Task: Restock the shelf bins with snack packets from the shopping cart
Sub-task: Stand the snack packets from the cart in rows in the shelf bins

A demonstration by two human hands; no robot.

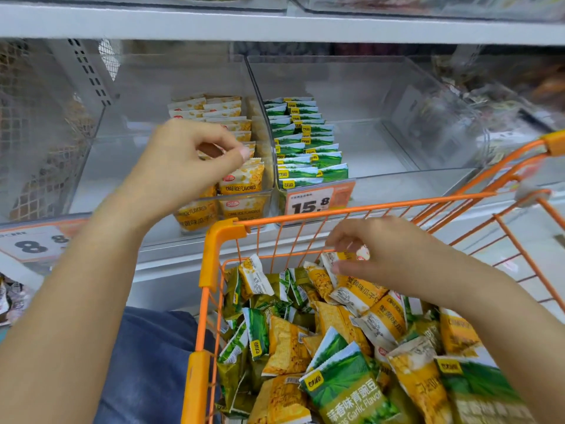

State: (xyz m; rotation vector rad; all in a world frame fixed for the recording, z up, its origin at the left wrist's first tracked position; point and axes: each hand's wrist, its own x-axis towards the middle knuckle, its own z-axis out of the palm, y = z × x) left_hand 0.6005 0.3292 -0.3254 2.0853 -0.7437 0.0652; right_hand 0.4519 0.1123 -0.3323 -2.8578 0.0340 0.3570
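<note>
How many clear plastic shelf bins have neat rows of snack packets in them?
2: the left clear bin with yellow crab roe packets, and the bin beside it with green packets. Further blurred bins may hold more.

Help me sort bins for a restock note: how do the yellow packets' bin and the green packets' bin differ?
The yellow packets' bin holds yellow packets; the green packets' bin holds green ones. The left hand reaches into the yellow packets' bin; no hand is at the green packets' bin. Both are clear, side by side, with one row and much bare floor.
</note>
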